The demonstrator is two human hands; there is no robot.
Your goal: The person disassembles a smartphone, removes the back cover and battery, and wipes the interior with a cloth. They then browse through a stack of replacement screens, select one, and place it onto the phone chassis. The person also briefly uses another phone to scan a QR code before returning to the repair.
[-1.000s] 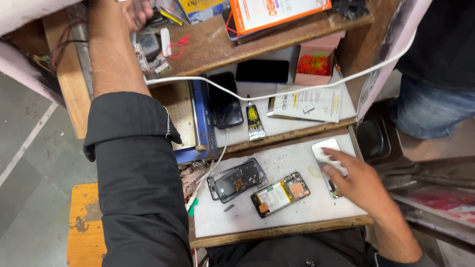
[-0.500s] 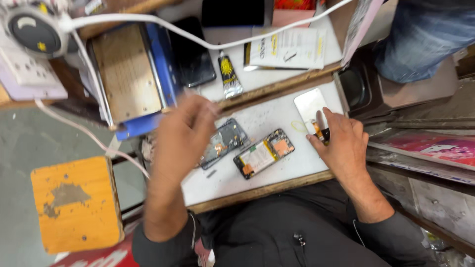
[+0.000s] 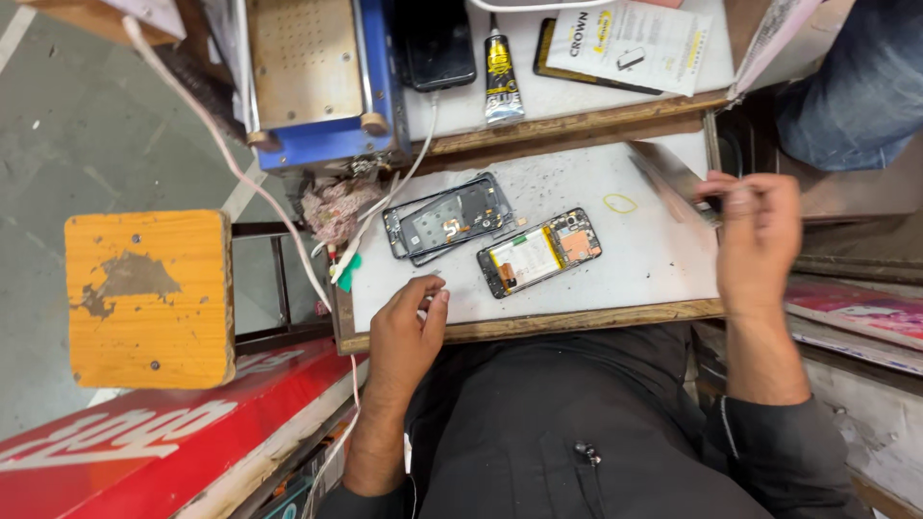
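An opened phone (image 3: 538, 253) with its battery and boards exposed lies on the white work board (image 3: 615, 279). Just left of it lies a dark phone frame (image 3: 447, 216). My left hand (image 3: 409, 327) rests at the board's front left edge, thumb and forefinger pinched together; nothing visible shows between them. My right hand (image 3: 760, 231) is at the board's right edge, blurred, gripping a silvery flat panel (image 3: 673, 178) that tilts up off the board.
Behind the board a blue machine with a tan plate (image 3: 308, 67), a dark phone (image 3: 437, 43), a glue tube (image 3: 497, 67) and a paper leaflet (image 3: 630, 43) sit on a shelf. An orange stool (image 3: 149, 298) and red sign (image 3: 144, 432) stand left. Another person's leg (image 3: 856, 86) is at the far right.
My left hand came down from the upper shelf, passed over the phone frame and drew back to the board's front edge. My right hand lifted the silvery panel up at the right edge.
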